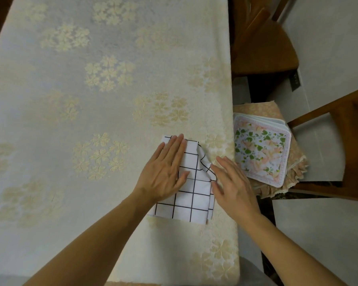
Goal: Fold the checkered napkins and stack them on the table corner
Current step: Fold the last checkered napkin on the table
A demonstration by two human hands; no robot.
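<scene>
A white napkin (191, 183) with a thin black grid lies folded on the worktop (70, 100), in the lower right of the frame, close to the worktop's right edge. The left hand (165, 170) is spread flat, palm down, fingers together and pointing toward the top of the frame, pressing on the napkin's left half; it grips nothing. The right hand (230, 185) is also opened out, fingers extended, set just at the napkin's right edge, where a loose layer of cloth is rumpled and lifted a little; whether the fingertips are touching that fold I cannot tell. The worktop is covered by a pale cloth with cream flower clusters. Right of it, on a wooden chair (327, 157) with a frilled beige cushion (277, 188), sits a stack of flowered square cloths (260, 153), well apart from the napkin.
</scene>
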